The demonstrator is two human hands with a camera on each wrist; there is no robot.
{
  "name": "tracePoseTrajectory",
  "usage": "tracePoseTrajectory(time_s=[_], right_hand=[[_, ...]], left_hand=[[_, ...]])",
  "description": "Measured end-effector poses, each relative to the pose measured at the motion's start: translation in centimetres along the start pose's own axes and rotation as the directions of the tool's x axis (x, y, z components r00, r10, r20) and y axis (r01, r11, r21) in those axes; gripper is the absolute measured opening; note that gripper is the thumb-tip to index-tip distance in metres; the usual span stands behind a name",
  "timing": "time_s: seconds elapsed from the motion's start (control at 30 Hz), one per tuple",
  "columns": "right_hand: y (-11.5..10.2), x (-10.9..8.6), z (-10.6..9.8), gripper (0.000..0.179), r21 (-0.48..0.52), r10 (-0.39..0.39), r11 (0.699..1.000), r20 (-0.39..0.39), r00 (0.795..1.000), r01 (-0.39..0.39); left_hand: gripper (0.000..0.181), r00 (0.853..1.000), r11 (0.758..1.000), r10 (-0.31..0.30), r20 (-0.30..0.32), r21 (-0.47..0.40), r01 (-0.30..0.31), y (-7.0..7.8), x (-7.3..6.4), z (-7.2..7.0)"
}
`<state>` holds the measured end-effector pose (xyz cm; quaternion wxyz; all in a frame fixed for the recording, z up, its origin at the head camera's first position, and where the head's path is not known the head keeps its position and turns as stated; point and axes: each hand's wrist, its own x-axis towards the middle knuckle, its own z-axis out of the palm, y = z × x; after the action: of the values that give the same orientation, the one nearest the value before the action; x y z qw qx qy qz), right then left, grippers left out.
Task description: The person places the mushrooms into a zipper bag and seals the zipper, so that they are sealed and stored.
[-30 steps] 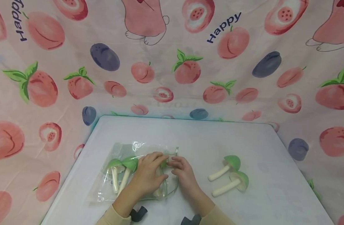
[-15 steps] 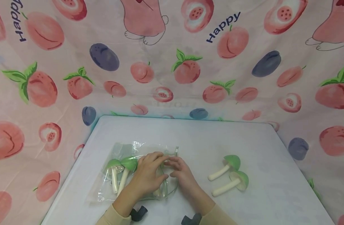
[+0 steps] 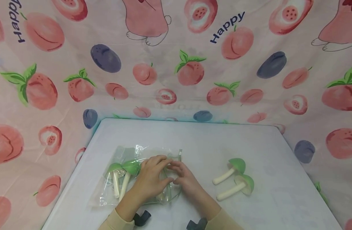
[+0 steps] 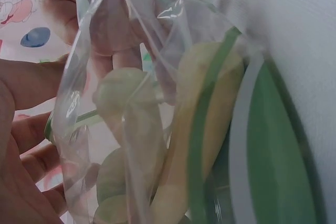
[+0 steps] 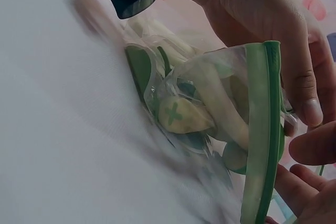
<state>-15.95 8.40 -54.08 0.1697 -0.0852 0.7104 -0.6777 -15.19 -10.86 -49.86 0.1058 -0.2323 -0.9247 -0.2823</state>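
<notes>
A clear zip bag (image 3: 135, 151) with a green strip along its mouth lies left of centre, holding several toy mushrooms (image 3: 131, 167) with green caps and pale stems. My left hand (image 3: 153, 175) lies over the bag's right part, its curved fingers and thumb holding the bag near the mouth. My right hand (image 3: 187, 180) is at the bag's mouth, fingers loosely bent, fingertips close to those of the left. The right wrist view shows the green strip (image 5: 270, 129) between the hands; the right thumb (image 5: 315, 145) stands apart from its fingers. Contact behind the bag is partly hidden.
Two more toy mushrooms, one farther back (image 3: 236, 166) and one nearer (image 3: 245, 185), lie on the white table (image 3: 222, 137) to the right. A curtain (image 3: 167, 76) printed with peaches hangs behind and at both sides. Dark wrist mounts (image 3: 141, 218) show near the front edge.
My right hand has shifted slightly left, its fingertips closing in on the left hand and the bag's mouth. The left hand and the loose mushrooms have barely moved.
</notes>
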Motion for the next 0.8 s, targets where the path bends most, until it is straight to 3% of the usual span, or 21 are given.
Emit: tracePoseTrajectory(time_s=[0.27,0.8], right_hand=[[0.17,0.00,-0.48,0.073,0.002,-0.022,1.000,0.027,0.999,0.022],[-0.08,-0.54,-0.53,0.066,0.003,-0.037,0.999,-0.021,0.999,0.037]], left_hand=[[0.064,1.000,1.000,0.005,-0.003,-0.005,-0.005,-0.31,-0.03,0.23],[0.063,1.000,1.000,-0.009,0.003,0.012,0.009,-0.17,-0.08,0.27]])
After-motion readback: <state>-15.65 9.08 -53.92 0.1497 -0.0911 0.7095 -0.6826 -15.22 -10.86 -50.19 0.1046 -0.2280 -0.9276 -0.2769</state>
